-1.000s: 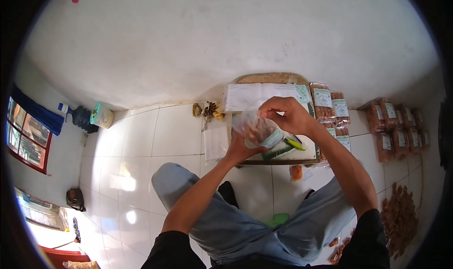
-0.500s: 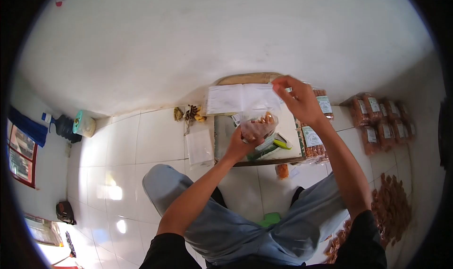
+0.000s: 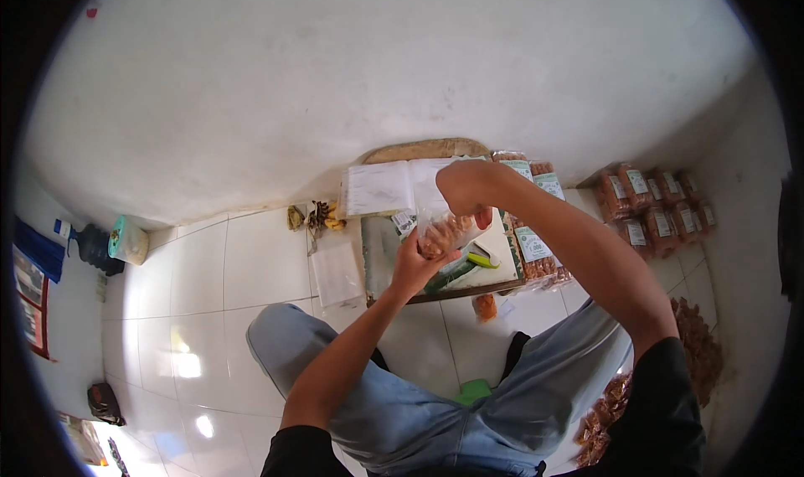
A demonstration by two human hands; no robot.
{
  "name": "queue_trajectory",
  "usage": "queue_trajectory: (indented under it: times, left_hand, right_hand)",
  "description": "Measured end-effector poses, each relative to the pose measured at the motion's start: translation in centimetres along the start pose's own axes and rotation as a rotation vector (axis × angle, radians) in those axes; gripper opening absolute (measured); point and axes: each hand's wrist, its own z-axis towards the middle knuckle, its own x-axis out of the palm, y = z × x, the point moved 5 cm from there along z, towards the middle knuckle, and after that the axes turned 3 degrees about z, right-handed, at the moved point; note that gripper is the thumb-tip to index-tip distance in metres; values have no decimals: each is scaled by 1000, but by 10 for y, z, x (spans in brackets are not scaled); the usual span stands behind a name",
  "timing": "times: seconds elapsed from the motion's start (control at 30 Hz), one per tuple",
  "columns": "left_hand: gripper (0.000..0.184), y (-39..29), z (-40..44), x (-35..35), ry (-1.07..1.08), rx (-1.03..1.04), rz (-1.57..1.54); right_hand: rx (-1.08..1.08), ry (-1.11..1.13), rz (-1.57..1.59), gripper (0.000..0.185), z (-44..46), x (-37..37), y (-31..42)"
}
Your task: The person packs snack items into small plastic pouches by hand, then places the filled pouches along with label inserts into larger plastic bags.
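My left hand [image 3: 416,266] is wrapped around a clear plastic bag [image 3: 441,232] of brown snack pieces, holding it above a low table [image 3: 512,263]. Bent over the bag's upper right side is my right hand [image 3: 471,189], its back toward me. Its fingers curl downward and are mostly hidden, so what they grip cannot be made out. A bright green-handled tool, perhaps a stapler [image 3: 482,260], lies just right of the bag. Behind the bag an open notebook [image 3: 378,189] lies at the table's far side.
Labelled snack packs [image 3: 534,247] line the table's right side, with more packs [image 3: 636,188] stacked by the wall. Loose brown pieces [image 3: 605,414] are heaped at lower right. Clear plastic sheets [image 3: 337,273] and bananas [image 3: 333,223] lie left; a small orange packet [image 3: 485,307] sits in front.
My right hand has come down and left, from raised beside the bag to bent over it. The bag in my left hand is tilted more to the right. The view has shifted slightly.
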Motion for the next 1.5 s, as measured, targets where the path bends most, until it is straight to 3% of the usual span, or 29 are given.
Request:
queue_trajectory:
  times: [0.1, 0.2, 0.3, 0.43, 0.7, 0.73, 0.8, 0.9, 1.03, 1.13, 1.2, 1.33, 1.4, 1.5]
  left_hand:
    - [63, -3, 1, -2, -21, 22, -14]
    - [60, -7, 1, -3, -13, 25, -65]
    - [57, 2, 2, 1, 12, 18, -82]
    - [53, 13, 6, 5, -24, 81, -112]
    - [56, 3, 5, 2, 5, 43, -42]
    - [56, 2, 5, 1, 30, 8, 38]
    - [58, -5, 4, 2, 32, 23, 6]
    - [62, -9, 3, 3, 44, 24, -35]
    - [66, -9, 1, 1, 36, -31, 65]
    - [66, -14, 0, 0, 16, 16, 41]
    - [65, -5, 5, -1, 69, -24, 40]
    - [64, 1, 7, 1, 109, -38, -18]
    - [61, 2, 8, 4, 87, -25, -79]
    - [58, 0, 8, 2, 68, -1, -87]
  right_hand:
    - [1, 137, -136, 9, 26, 23, -13]
    - [-8, 27, -161, 13, 19, 36, -23]
    - [-74, -205, -239, 33, 10, 39, -21]
    - [10, -105, -112, 35, 22, 48, -41]
    - [-188, -440, -160, 34, 26, 59, -65]
    - [-191, -439, -161, 34, 17, 47, -52]
    - [170, -13, 181, 47, 7, 44, -51]
    - [63, -10, 293, 55, 16, 53, -56]
    - [93, -65, 297, 51, 23, 63, -63]
    - [-33, -224, 251, 49, 25, 71, -79]
    - [-440, -759, -88, 37, 30, 72, -84]
    - [-352, -628, -76, 51, 20, 61, -76]
    - [176, 64, 272, 56, 14, 61, -67]
    - [103, -14, 365, 42, 24, 67, -76]
